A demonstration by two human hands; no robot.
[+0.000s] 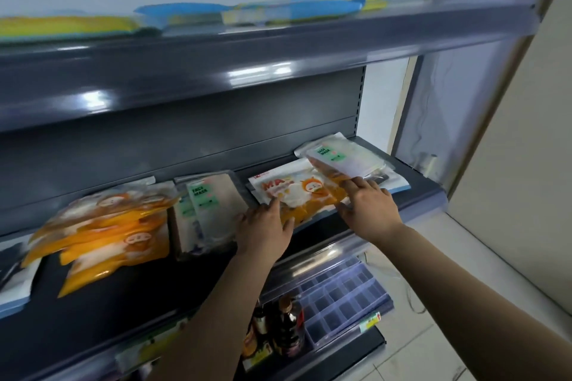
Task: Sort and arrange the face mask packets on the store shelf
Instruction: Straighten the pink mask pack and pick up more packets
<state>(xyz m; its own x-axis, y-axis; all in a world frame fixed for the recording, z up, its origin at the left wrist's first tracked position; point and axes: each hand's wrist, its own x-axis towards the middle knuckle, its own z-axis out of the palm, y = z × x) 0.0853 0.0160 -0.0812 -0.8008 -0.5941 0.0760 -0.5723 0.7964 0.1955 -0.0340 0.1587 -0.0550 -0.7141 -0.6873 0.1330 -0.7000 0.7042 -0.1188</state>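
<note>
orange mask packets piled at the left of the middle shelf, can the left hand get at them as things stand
Probably yes. The left hand rests on the orange cartoon packet to the right; only the green-label face mask packets lie between, and the orange pile lies uncovered at the shelf front.

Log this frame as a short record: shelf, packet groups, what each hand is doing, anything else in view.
shelf: dark middle shelf
left group: orange packets, loosely piled
middle group: green-label packets
right group: orange cartoon packet, with white green-label packets lying partly over its far right end
left hand: flat on the cartoon packet's near left edge
right hand: fingers on its right part
top shelf: blue and yellow packets, blurred
below: dark bottles
</note>
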